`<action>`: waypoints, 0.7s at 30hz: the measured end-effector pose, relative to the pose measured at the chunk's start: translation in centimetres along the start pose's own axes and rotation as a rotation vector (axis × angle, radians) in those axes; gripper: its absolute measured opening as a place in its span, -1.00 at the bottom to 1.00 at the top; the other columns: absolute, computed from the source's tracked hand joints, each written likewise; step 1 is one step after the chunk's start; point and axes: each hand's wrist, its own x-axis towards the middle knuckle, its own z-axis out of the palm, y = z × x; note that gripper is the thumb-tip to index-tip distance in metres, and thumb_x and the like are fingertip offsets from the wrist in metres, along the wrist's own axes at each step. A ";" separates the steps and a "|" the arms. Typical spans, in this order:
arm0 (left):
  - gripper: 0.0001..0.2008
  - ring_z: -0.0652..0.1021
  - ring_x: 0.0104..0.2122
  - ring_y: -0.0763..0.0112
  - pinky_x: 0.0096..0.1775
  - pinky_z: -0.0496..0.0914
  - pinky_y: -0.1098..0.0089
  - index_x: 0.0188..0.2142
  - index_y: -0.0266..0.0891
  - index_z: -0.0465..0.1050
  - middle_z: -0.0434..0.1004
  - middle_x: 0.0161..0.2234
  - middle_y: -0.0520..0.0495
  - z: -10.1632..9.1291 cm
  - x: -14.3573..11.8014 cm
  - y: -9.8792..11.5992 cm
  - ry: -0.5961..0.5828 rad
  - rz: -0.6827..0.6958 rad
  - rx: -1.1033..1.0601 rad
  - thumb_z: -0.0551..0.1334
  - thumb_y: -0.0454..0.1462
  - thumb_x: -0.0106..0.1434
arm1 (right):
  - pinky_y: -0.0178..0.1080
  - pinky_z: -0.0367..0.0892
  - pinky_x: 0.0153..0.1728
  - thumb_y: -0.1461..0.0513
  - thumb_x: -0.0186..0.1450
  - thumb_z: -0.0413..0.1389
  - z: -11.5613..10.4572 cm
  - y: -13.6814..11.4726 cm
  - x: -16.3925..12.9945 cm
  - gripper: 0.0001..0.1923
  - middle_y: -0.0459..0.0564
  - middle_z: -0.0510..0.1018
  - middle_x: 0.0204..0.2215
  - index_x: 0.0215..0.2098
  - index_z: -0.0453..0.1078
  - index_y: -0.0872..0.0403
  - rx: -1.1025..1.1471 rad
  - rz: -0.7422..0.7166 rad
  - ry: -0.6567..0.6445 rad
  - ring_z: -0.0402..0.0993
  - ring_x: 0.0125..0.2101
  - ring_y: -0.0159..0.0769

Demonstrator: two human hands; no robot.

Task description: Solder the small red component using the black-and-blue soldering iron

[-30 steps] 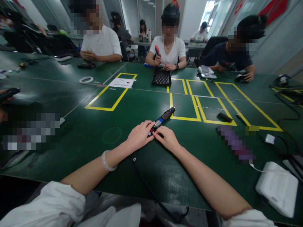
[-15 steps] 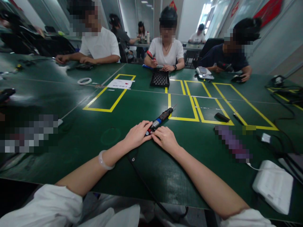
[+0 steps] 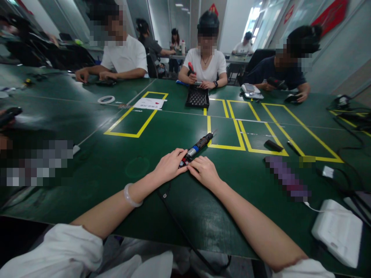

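Green table [image 3: 87, 162] (yellow-taped) under electric screwdriver [image 3: 198, 146].

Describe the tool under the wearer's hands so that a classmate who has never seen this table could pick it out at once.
Start at the green table and find the near edge, where the left hand and right hand meet. Between them lies an electric screwdriver, its tip pointing toward the yellow tape lines. Its blue band, red rear end and trailing black cable set it apart.
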 end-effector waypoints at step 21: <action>-0.41 0.39 0.09 0.01 0.04 0.34 0.16 0.25 -0.30 0.16 0.21 0.19 -0.33 -2.9 -1.4 -15.8 -0.015 -0.489 0.212 0.06 -0.04 0.33 | -0.24 0.27 -0.20 0.24 0.42 -0.01 0.2 0.2 0.1 -0.83 0.00 0.53 -0.27 -0.22 0.44 0.05 0.226 0.114 -0.051 0.44 -0.24 -0.28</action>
